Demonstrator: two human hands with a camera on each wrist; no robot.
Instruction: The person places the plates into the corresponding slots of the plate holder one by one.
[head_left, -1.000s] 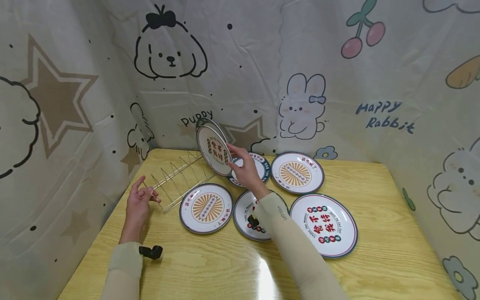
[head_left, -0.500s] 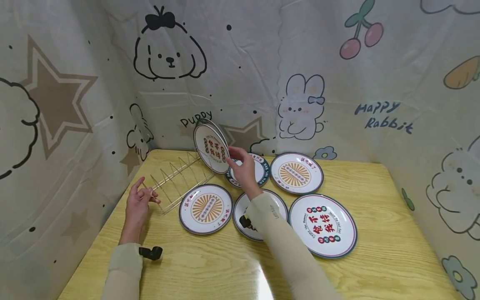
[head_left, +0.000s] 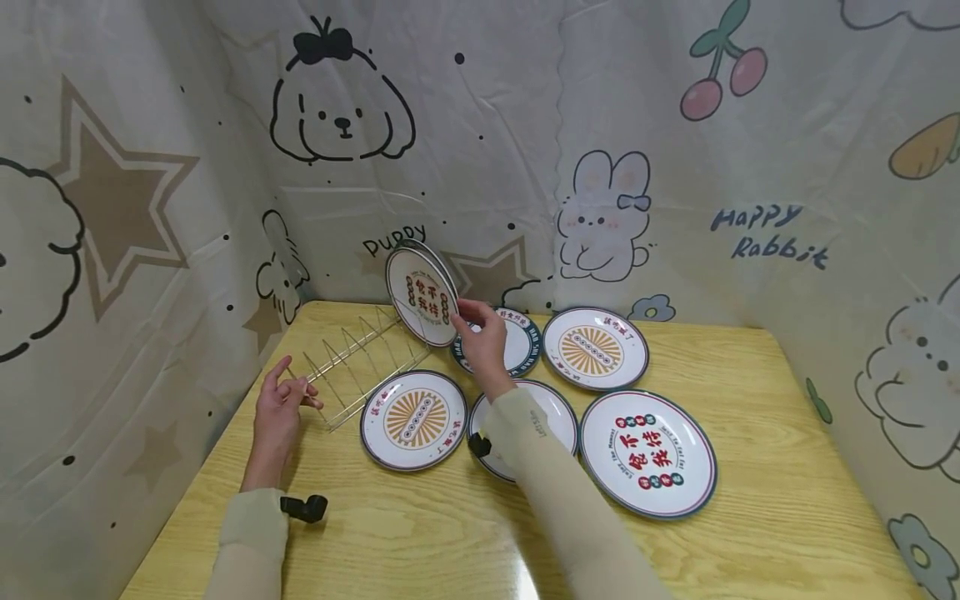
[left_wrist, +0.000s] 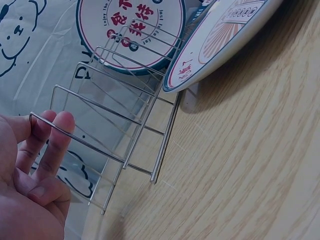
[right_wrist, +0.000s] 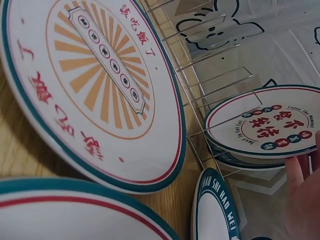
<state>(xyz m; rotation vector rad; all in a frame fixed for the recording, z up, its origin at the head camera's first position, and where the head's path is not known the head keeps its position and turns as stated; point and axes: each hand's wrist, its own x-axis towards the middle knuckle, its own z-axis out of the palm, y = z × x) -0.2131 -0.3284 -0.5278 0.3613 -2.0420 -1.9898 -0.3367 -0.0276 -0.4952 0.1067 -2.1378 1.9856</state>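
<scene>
My left hand [head_left: 276, 417] pinches the end wire of a metal wire plate rack [left_wrist: 165, 132] between thumb and fingers. Toward the back of the table, my right hand [head_left: 483, 346] grips the right rim of a white plate with red characters [head_left: 411, 310]. This plate stands on edge, leaning, at the rack's far end, where the wires overlap it in the right wrist view. Close behind it, a second upright plate [right_wrist: 245, 162] shows only part of its dark green rim. Both hands' grips are partly hidden in the head view.
Several plates lie face up on the wooden table [head_left: 405, 533]. A sunburst plate [head_left: 414, 421] is right beside the rack, and a green-lettered plate [head_left: 517, 342] lies under the right hand. Further right are another sunburst plate [head_left: 596, 348] and a large red-character plate [head_left: 648, 454]. A printed curtain [head_left: 480, 125] surrounds the table.
My right hand has shifted slightly left with the red-character plate, which now stands a little more upright against the rack's far end. The left hand has stayed on the rack.
</scene>
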